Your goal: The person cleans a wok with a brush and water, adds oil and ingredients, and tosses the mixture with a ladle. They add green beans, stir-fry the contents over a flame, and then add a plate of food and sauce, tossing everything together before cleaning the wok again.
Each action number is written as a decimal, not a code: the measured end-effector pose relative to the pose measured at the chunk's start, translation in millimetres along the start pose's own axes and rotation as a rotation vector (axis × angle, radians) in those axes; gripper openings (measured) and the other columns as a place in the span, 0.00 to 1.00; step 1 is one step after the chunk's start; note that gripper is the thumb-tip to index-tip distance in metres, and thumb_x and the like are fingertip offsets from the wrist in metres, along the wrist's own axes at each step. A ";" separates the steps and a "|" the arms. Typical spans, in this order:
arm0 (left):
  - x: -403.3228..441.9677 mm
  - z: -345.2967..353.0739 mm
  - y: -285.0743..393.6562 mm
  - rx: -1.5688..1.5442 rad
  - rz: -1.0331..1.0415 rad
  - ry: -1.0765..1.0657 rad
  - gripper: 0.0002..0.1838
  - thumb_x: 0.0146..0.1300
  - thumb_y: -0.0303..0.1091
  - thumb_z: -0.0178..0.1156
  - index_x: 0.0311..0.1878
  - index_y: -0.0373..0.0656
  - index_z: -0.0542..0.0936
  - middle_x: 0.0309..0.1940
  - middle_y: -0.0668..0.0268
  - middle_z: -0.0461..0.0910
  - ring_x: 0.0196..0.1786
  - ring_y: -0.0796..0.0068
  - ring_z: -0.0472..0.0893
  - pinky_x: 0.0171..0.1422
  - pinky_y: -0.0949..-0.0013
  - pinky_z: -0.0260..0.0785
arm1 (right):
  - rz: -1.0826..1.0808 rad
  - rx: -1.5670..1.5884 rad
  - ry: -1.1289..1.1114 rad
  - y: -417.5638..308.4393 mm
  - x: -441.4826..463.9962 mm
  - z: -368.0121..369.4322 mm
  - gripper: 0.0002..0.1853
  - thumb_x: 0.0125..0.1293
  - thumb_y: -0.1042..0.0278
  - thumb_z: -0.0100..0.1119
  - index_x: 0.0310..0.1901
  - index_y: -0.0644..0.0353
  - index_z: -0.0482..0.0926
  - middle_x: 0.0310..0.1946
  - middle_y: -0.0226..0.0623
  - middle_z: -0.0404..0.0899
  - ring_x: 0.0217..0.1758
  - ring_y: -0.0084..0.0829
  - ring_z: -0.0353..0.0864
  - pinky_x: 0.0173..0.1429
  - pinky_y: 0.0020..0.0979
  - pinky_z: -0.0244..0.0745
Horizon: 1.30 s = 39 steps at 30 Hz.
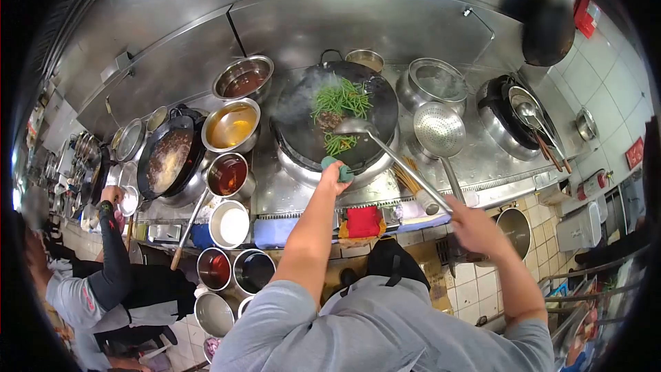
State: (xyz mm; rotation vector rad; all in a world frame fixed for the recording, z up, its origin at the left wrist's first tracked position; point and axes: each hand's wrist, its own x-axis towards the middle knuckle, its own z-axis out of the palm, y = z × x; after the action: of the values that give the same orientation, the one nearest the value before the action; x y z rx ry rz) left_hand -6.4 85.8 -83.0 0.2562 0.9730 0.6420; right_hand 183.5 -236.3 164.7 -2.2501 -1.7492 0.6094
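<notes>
Taking the large black round wok (292, 124) as the dial, with twelve pointing away from the person, the left hand (334, 178) was at six, closed around a crumpled green cloth (333, 164) at the near rim. The right hand (476, 226), slightly blurred, was between four and five, gripping the shaft of a long-handled steel ladle (354, 126).

The ladle's rounded bowl lay beside the food near the middle of the wok; whether it touched could not be told. The thin, bright green beans (342, 98) made a loose, tangled mound from the centre toward twelve, glossy, with ends poking out in all directions. A smaller bunch of the same beans lay toward six, and between the two sat a brown, crumbly heap (330, 121), finely broken and matt. Pale steam drifted at ten.

Beyond the rim, a perforated steel skimmer (438, 127) rested between three and four. A round steel bowl of amber liquid (232, 126) stood near nine, a steel pot of dark red liquid (227, 176) at eight, and a folded red cloth (363, 222) just short of six. Farther out past eight was a co-worker's hand (111, 195).
</notes>
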 end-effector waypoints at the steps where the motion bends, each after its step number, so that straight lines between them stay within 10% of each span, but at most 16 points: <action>1: -2.9 0.6 -8.6 0.001 -0.005 -0.029 0.02 0.59 0.30 0.53 0.33 0.46 0.70 0.30 0.65 0.70 0.34 0.68 0.74 0.39 0.60 0.73 | -0.004 0.003 -0.045 -6.5 -19.8 -39.9 0.26 0.60 0.70 0.53 0.62 0.54 0.66 0.29 0.46 0.80 0.34 0.49 0.79 0.40 0.42 0.72; 8: -194.2 44.5 -28.7 -0.062 -0.090 -0.065 0.07 0.64 0.40 0.51 0.36 0.49 0.72 0.32 0.66 0.74 0.35 0.67 0.74 0.38 0.58 0.72 | -0.061 -0.174 -0.225 -16.7 -37.5 -117.8 0.29 0.54 0.70 0.60 0.61 0.46 0.71 0.32 0.40 0.82 0.32 0.43 0.80 0.40 0.36 0.75; 14: -69.2 -2.2 -31.7 0.047 -0.057 -0.153 0.07 0.64 0.41 0.51 0.35 0.50 0.72 0.32 0.67 0.74 0.32 0.69 0.74 0.33 0.62 0.73 | -0.168 -0.113 0.066 5.8 112.5 37.7 0.26 0.59 0.68 0.53 0.62 0.50 0.68 0.35 0.48 0.80 0.39 0.50 0.79 0.45 0.48 0.72; 17: -130.4 -3.8 -74.6 0.121 -0.072 0.029 0.12 0.64 0.38 0.53 0.50 0.50 0.70 0.42 0.65 0.75 0.39 0.67 0.77 0.40 0.54 0.76 | -0.143 -0.147 0.166 -16.5 116.5 50.2 0.28 0.59 0.67 0.54 0.63 0.51 0.66 0.35 0.48 0.80 0.39 0.51 0.79 0.46 0.48 0.72; 22: -116.5 21.6 -32.4 -0.117 -0.056 -0.106 0.03 0.61 0.32 0.54 0.35 0.48 0.69 0.29 0.67 0.71 0.33 0.69 0.75 0.39 0.57 0.74 | -0.123 0.026 0.088 -24.1 62.4 23.3 0.26 0.60 0.68 0.52 0.63 0.54 0.67 0.35 0.49 0.80 0.39 0.53 0.78 0.45 0.46 0.72; 31: -215.6 44.0 -25.5 0.003 -0.167 -0.124 0.06 0.65 0.41 0.51 0.40 0.52 0.72 0.32 0.69 0.74 0.34 0.69 0.75 0.40 0.55 0.76 | -0.118 -0.190 -0.250 -19.3 -35.0 -109.9 0.25 0.56 0.67 0.59 0.59 0.50 0.73 0.29 0.40 0.81 0.30 0.41 0.80 0.38 0.34 0.74; 39: -97.7 -3.2 -81.0 0.026 -0.064 -0.080 0.12 0.64 0.36 0.53 0.49 0.47 0.70 0.43 0.63 0.74 0.43 0.63 0.78 0.44 0.52 0.76 | -0.126 -0.091 0.172 -17.0 115.9 53.1 0.23 0.60 0.66 0.53 0.59 0.47 0.72 0.36 0.51 0.79 0.39 0.52 0.78 0.44 0.45 0.72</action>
State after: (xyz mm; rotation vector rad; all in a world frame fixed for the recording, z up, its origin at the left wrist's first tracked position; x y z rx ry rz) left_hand -16.3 -38.0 -56.4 0.2702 0.9096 0.5571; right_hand 168.1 -124.3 103.4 -2.1570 -1.8478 0.3076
